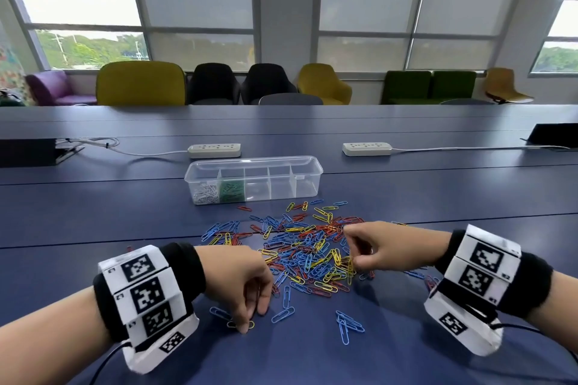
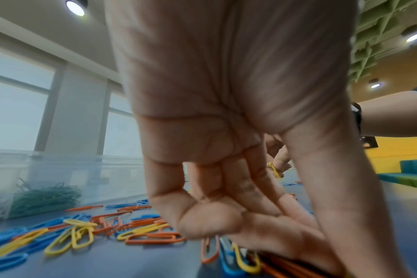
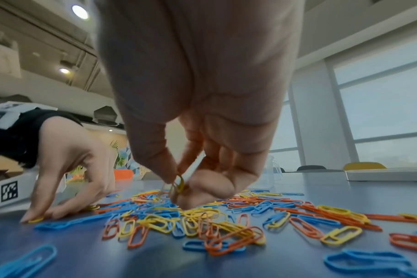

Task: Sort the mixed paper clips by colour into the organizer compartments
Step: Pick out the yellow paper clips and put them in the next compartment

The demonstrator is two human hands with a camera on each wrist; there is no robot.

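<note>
My left hand (image 1: 240, 281) is down on the blue table (image 1: 93, 212) at the near left edge of the paper clip pile (image 1: 309, 250), fingers bent, the index fingertip pressing a single yellow clip (image 1: 248, 325) flat against the surface. The right wrist view shows that same yellow clip (image 3: 36, 219) under the fingertips, with the other fingers touching the table beside it. I cannot tell from the left wrist view whether anything is tucked in the palm – the fingers fold inward there and more clips lie under them.

My right hand (image 1: 381, 248) hovers over the right side of the pile, thumb and forefinger closed in a pinch on a small bunch of yellow clips (image 3: 177, 185) that hang just above the heap. The rest of its fingers are curled in behind.

The pile is a loose scatter of blue, yellow and orange-red clips spread between my hands, with a few blue clips (image 1: 345, 323) lying apart nearer to me.

The clear organizer (image 1: 255, 180) stands beyond the pile – long, with dividers across it. Its leftmost compartment holds white clips (image 1: 205, 194), the next one green clips (image 1: 231, 192); the remaining compartments look clear.

Behind it two white power strips (image 1: 214, 150) lie on the table, well apart.
</note>
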